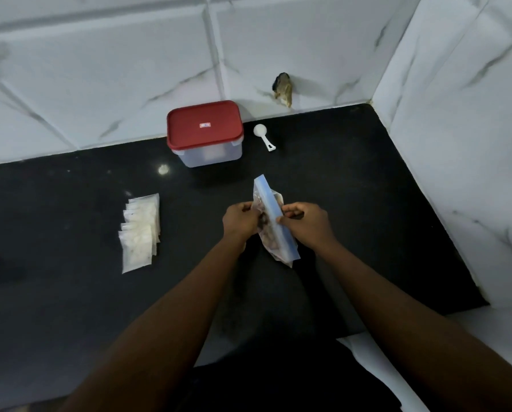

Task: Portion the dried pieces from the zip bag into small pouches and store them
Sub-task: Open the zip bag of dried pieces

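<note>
The table (70, 292) was black and shiny, with a small spot of light on it. It sat in a corner. White tiles (100, 69) with thin grey lines covered the wall behind it and the wall on the right. A dark, rough patch (283, 89) showed on the back wall, low down; what it was could not be told.

The zip bag (275, 245) was in the middle of the table, between both hands. The left hand (241, 221) pinched one side of its top, and the right hand (307, 223) pinched the other side by the blue zip strip. Brown dried pieces (268, 237) showed through the clear bag.

A pile of small white pouches (140, 233) lay flat to the left, well apart from the bag. At the back stood a clear box with a red lid (204, 133), shut. A white scoop (262, 135) lay just beside it on the right.
</note>
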A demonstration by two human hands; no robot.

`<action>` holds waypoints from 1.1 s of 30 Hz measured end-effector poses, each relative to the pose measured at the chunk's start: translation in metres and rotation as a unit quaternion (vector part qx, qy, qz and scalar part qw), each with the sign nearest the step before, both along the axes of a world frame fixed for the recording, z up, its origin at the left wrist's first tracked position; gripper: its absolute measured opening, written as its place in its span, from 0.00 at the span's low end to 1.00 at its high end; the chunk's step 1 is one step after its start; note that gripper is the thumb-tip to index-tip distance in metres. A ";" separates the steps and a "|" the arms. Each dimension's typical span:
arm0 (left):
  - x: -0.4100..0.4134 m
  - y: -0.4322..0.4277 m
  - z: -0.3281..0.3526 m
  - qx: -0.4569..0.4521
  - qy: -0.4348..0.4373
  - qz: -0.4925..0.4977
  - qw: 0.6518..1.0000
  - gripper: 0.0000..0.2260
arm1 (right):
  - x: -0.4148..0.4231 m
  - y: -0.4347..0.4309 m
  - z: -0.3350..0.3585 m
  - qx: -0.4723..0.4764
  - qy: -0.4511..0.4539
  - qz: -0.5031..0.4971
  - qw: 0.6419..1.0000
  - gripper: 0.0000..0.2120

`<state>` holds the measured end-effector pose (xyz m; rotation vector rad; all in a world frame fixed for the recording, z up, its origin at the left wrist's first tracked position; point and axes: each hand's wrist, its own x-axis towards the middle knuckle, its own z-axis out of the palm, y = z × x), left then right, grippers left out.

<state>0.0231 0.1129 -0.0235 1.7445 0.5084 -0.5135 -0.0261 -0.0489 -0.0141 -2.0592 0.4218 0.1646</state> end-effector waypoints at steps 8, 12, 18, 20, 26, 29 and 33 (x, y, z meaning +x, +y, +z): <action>-0.005 0.069 0.005 0.049 -0.020 0.034 0.998 0.08 | 0.008 0.072 0.002 0.044 0.010 0.041 0.998 0.11; -0.009 0.090 0.006 0.042 -0.021 0.054 0.997 0.08 | 0.009 0.094 0.002 0.044 0.007 0.048 0.998 0.09; -0.013 0.104 0.009 0.011 -0.013 0.050 0.999 0.12 | 0.005 0.108 0.009 0.023 0.006 0.039 0.999 0.08; -0.015 0.106 0.012 -0.010 -0.007 0.050 0.999 0.15 | 0.003 0.110 0.011 0.014 0.004 0.032 0.999 0.08; -0.019 0.108 0.018 0.042 -0.078 0.005 0.996 0.06 | 0.001 0.112 0.018 0.051 0.013 0.003 0.999 0.05; -0.021 0.107 0.022 0.050 -0.102 0.006 0.993 0.04 | 0.004 0.120 0.027 0.167 0.041 -0.033 0.985 0.08; -0.018 0.110 0.025 0.014 -0.050 0.000 0.999 0.09 | 0.003 0.133 0.040 0.367 0.104 -0.074 0.921 0.10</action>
